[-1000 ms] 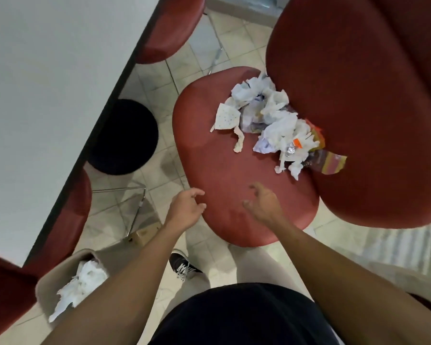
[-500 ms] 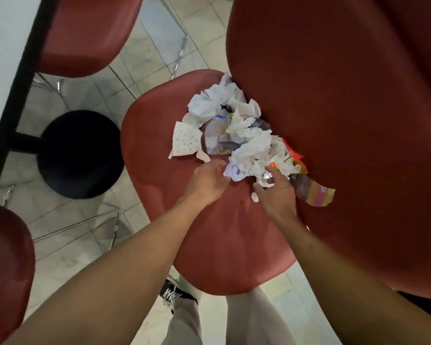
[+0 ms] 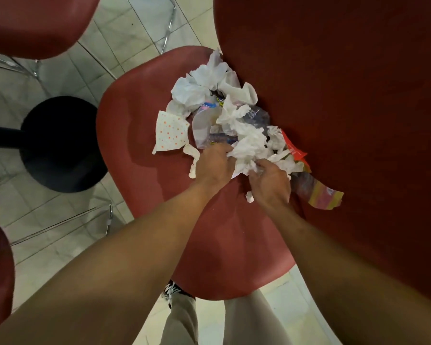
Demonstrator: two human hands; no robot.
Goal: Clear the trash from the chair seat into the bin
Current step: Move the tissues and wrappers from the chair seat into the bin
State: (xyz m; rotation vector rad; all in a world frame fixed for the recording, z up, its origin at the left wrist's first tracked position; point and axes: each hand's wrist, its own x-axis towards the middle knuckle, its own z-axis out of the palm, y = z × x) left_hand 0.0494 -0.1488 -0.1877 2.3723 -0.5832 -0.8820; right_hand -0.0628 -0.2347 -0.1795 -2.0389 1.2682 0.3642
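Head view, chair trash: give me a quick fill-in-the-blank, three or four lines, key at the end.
1. The trash pile lies on the seat of a ____ chair.
2. The napkin at the pile's left edge is white with ____ dots.
3. The left hand and right hand both grip crumpled white ____.
4. The round black base stands on the ____ floor.

Missing words: red; orange; paper; tiled

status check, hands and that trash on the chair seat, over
Left hand and right hand both gripping crumpled napkins. Trash pile on chair seat, nothing lifted. Bin out of view. Nothing blocking.
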